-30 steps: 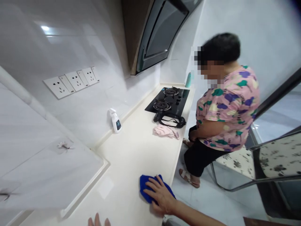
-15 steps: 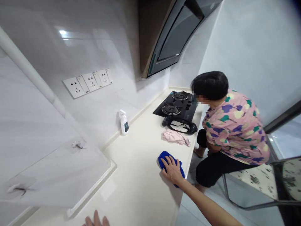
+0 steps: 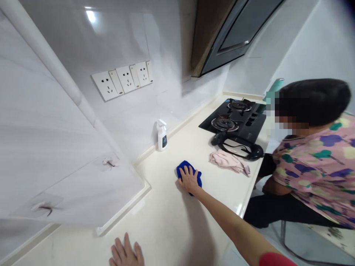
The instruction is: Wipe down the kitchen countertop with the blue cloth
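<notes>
My right hand [image 3: 189,179] lies flat with fingers spread on a blue cloth [image 3: 183,169], pressing it onto the cream countertop [image 3: 172,218]. The arm reaches forward from the lower right. My left hand [image 3: 126,253] rests flat on the countertop at the bottom edge, fingers stretched out, holding nothing. A white spray bottle [image 3: 161,135] stands by the wall beyond the cloth. A pink cloth [image 3: 229,162] lies crumpled to the right of the blue one.
A black two-burner gas hob [image 3: 235,117] sits at the far end, with a black strapped object [image 3: 240,146] in front of it. Another person in a patterned pink shirt [image 3: 318,162] bends beside the counter edge. Wall sockets [image 3: 122,78] and a range hood [image 3: 241,33] are above.
My right hand has slid the blue cloth away from the counter's front edge toward the wall and further along. The other person has bent lower. My left hand shows more.
</notes>
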Motion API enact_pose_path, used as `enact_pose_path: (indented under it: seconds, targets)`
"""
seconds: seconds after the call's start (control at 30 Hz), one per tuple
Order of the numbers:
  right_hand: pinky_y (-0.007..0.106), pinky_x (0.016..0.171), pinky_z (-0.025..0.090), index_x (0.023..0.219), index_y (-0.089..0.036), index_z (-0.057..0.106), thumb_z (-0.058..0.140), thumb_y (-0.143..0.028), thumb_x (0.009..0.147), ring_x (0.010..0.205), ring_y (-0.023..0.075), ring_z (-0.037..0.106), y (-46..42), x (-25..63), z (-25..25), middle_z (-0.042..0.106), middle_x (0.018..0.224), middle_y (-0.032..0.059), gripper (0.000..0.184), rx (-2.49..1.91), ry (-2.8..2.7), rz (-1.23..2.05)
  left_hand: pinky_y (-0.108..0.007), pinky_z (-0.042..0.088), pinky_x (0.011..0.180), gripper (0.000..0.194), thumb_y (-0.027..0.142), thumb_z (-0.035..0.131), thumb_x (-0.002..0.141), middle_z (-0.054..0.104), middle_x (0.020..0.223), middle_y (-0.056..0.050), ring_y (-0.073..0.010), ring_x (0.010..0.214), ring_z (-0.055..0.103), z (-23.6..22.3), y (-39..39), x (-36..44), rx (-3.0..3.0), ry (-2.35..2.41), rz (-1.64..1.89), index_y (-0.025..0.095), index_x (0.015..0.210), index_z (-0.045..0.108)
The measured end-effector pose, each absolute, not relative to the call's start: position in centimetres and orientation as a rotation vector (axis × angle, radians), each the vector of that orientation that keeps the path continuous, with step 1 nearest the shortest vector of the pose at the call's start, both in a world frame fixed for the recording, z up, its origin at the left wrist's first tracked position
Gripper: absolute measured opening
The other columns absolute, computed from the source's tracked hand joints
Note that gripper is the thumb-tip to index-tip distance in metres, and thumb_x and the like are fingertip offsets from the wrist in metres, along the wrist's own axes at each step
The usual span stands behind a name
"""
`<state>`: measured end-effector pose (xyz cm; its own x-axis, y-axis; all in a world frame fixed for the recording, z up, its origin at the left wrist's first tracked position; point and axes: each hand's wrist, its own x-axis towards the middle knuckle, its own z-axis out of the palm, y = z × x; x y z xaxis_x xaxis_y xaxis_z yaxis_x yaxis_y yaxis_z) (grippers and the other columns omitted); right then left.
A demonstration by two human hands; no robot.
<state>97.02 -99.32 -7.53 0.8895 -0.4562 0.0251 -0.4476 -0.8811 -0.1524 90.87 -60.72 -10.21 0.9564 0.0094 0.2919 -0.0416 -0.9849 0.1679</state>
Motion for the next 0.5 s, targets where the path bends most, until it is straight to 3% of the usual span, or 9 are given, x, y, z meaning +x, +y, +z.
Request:
enact_pose_path:
  seconds: [0.33,0.5]
  targets:
    - [0.069,0.111,0.006,0.153,-0.020,0.033,0.041,-0.041,0.092,0.144,0.0420,0.014,-93.1,104.7,-6.1,0.024,0.160,0.0147,0.065,-2.860,0.319,0.023,-0.059,0.019,0.121,0.059,0.043,0.029,0.096,0.031,0.160,-0.019,-0.0337,0.152,0.015,-9.0,-60.9,90.8,2.959,0.034,0.252,0.015,0.146,0.043]
    - [0.065,0.114,0.003,0.152,-0.025,0.035,0.043,-0.042,0.093,0.147,0.0365,0.011,-90.6,104.7,-5.8,0.023,0.162,0.0107,0.062,-2.832,0.082,0.047,-0.060,0.020,0.120,0.059,0.042,0.030,0.096,0.031,0.160,-0.020,-0.0351,0.151,0.017,-8.8,-60.8,90.7,2.968,0.022,0.261,0.015,0.146,0.042]
